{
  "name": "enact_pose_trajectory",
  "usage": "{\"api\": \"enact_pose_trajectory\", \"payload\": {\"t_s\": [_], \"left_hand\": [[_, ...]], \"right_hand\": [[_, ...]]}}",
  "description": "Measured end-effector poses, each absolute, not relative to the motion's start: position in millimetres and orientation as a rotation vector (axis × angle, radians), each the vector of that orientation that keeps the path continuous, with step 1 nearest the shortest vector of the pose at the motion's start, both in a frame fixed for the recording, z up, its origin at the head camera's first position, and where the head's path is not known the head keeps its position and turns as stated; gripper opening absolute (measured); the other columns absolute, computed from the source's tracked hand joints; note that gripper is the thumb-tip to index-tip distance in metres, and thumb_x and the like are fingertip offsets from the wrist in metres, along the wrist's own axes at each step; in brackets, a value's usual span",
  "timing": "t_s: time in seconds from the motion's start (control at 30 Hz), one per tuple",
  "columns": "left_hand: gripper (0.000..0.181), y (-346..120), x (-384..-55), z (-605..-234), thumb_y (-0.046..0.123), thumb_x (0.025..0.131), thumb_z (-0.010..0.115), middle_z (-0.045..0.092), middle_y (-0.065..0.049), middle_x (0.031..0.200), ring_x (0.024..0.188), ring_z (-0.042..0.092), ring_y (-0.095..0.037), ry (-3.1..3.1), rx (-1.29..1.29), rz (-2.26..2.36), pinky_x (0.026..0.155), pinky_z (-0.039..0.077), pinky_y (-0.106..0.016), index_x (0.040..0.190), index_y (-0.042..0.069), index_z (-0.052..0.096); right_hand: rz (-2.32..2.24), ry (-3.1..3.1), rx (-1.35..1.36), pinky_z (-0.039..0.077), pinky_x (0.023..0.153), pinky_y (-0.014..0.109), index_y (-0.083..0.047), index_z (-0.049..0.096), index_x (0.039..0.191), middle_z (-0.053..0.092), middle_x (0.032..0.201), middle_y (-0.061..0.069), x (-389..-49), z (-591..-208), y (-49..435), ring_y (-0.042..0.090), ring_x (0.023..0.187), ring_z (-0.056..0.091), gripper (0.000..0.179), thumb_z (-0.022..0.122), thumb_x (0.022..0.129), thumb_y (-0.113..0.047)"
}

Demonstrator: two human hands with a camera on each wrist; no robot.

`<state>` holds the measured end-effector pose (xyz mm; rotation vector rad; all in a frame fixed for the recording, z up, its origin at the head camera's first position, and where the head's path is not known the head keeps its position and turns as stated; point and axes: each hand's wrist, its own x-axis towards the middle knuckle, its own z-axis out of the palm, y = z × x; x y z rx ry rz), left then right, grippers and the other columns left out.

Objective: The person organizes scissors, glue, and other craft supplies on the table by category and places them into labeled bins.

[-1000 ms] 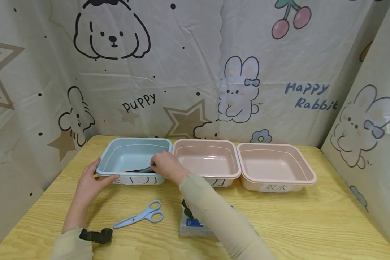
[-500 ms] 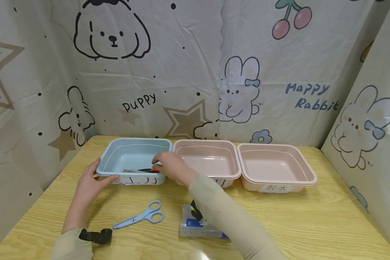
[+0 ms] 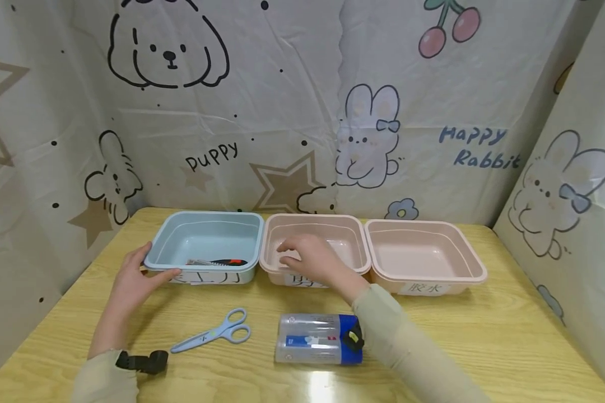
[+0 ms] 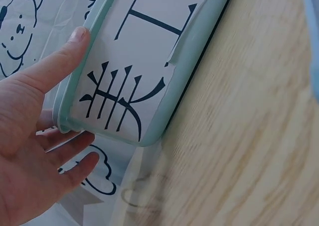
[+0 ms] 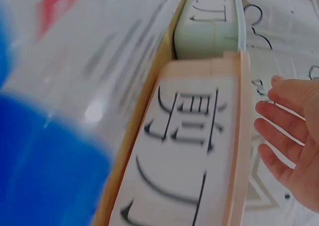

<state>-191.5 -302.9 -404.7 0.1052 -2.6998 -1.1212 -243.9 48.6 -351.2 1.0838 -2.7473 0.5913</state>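
Observation:
At the left, my left hand (image 3: 136, 285) holds the near left corner of a light blue plastic bin (image 3: 254, 235). In the left wrist view its thumb lies along the bin's rim and the other fingers reach round the side. A red and black utility knife (image 3: 229, 262) lies inside that bin, with a segmented blade beside it. Over the middle pink bin (image 3: 355, 224), my right hand (image 3: 315, 257) hovers with loosely bent fingers and holds nothing. Blue scissors (image 3: 217, 332) lie closed on the table, in front of the blue bin.
A clear plastic pack (image 3: 307, 338) with a blue end lies near the table's front, partly under the right wrist. Another pink bin (image 3: 476, 274) stands at the right of the row. A patterned cloth (image 3: 282, 112) hangs behind the wooden table (image 3: 459, 336).
My right hand has let go of the utility knife inside the blue bin and moved right, over the middle pink bin. The left hand has stayed at the blue bin's corner.

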Motion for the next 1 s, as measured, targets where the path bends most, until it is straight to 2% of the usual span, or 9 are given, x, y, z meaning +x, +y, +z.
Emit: {"api": "enact_pose_trajectory", "payload": {"t_s": [0.23,0.33,0.57,0.7,0.8,0.93,1.0], "left_hand": [[0.1,-303.7,-191.4,-398.4,0.046,0.075,0.07,0.016,-0.032,0.141,0.126,0.017,-0.052,-2.759,0.113,-1.027,0.095,0.024,-0.067,0.142,-0.005,0.015],[0.099,-302.2,-190.7,-395.0,0.045,0.074,0.071,0.018,-0.032,0.14,0.126,0.016,-0.052,-2.756,0.075,-0.983,0.094,0.024,-0.068,0.142,-0.005,0.019],[0.086,-293.9,-186.3,-383.4,0.041,0.075,0.072,0.028,-0.034,0.135,0.121,0.024,-0.054,-2.751,-0.054,-0.865,0.091,0.026,-0.068,0.136,-0.005,0.033],[0.077,-286.4,-183.2,-379.5,0.038,0.074,0.073,0.039,-0.032,0.128,0.114,0.034,-0.052,-2.732,-0.171,-0.711,0.092,0.029,-0.064,0.129,-0.006,0.043],[0.07,-280.6,-180.5,-377.7,0.032,0.072,0.075,0.045,-0.029,0.123,0.111,0.039,-0.049,-2.704,-0.235,-0.632,0.093,0.028,-0.062,0.124,-0.006,0.048],[0.062,-273.2,-177.4,-375.7,0.027,0.072,0.076,0.05,-0.025,0.12,0.11,0.043,-0.046,-2.685,-0.305,-0.574,0.092,0.032,-0.06,0.12,-0.003,0.053],[0.058,-270.1,-176.2,-375.4,0.025,0.071,0.076,0.054,-0.023,0.117,0.107,0.048,-0.043,-2.676,-0.353,-0.524,0.089,0.037,-0.058,0.118,-0.002,0.055]], "right_hand": [[0.621,-2.716,0.977,0.048,0.086,0.035,-0.011,0.067,0.105,0.067,0.103,0.001,-232.8,-354.6,88.6,0.018,0.098,0.06,0.025,0.065,0.084,-0.025],[0.647,-2.717,0.9,0.048,0.088,0.037,-0.012,0.066,0.107,0.066,0.106,0.002,-228.0,-356.4,103.7,0.02,0.101,0.059,0.027,0.065,0.084,-0.026],[0.635,-2.758,0.748,0.043,0.094,0.043,-0.016,0.063,0.114,0.062,0.116,0.001,-218.0,-363.2,137.8,0.023,0.111,0.054,0.036,0.063,0.084,-0.036],[0.645,-2.732,0.7,0.048,0.083,0.04,-0.015,0.061,0.116,0.062,0.113,0.004,-213.7,-366.1,158.7,0.019,0.088,0.06,0.04,0.065,0.082,-0.037],[0.648,-2.709,0.664,0.048,0.08,0.041,-0.014,0.06,0.118,0.061,0.112,0.006,-211.3,-367.7,174.9,0.021,0.086,0.059,0.044,0.068,0.08,-0.035],[0.657,-2.687,0.61,0.042,0.092,0.049,-0.01,0.059,0.119,0.059,0.117,0.009,-208.0,-371.0,197.5,0.029,0.11,0.052,0.048,0.07,0.078,-0.033],[0.656,-2.681,0.582,0.04,0.093,0.05,-0.009,0.058,0.12,0.058,0.119,0.01,-206.4,-373.1,208.8,0.031,0.112,0.05,0.05,0.071,0.078,-0.034]]}}
